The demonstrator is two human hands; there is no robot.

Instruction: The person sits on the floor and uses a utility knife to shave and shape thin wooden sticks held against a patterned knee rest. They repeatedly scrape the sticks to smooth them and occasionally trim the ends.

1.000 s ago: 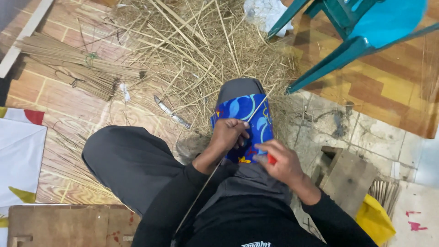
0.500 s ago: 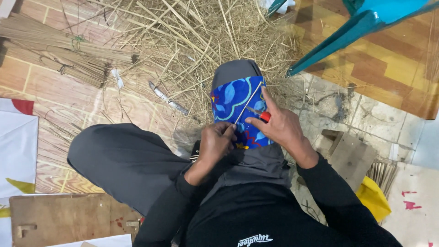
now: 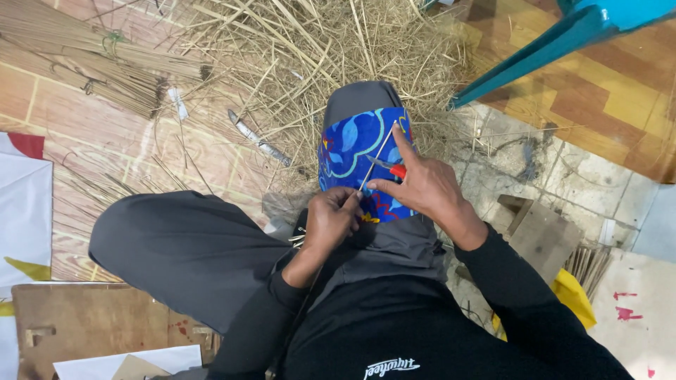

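My left hand (image 3: 332, 219) is closed around the near end of a thin pale stick (image 3: 377, 156) that slants up across my raised knee. My right hand (image 3: 421, 184) grips a small knife with a red handle (image 3: 394, 169), its blade laid against the stick and its forefinger stretched along the stick's far end. Both hands rest over a blue patterned cloth (image 3: 352, 151) that covers my knee. Below the left hand the stick's lower part is hidden.
A heap of dry straw and split sticks (image 3: 310, 56) lies ahead. Bundled sticks (image 3: 91, 67) lie at the upper left, another blade (image 3: 257, 138) on the floor, a teal chair leg (image 3: 549, 49) at the upper right, wooden blocks (image 3: 539, 236) at right.
The right hand has moved up along the stick with the knife, and its forefinger now points out along the stick. The left hand stays clenched on the near end.
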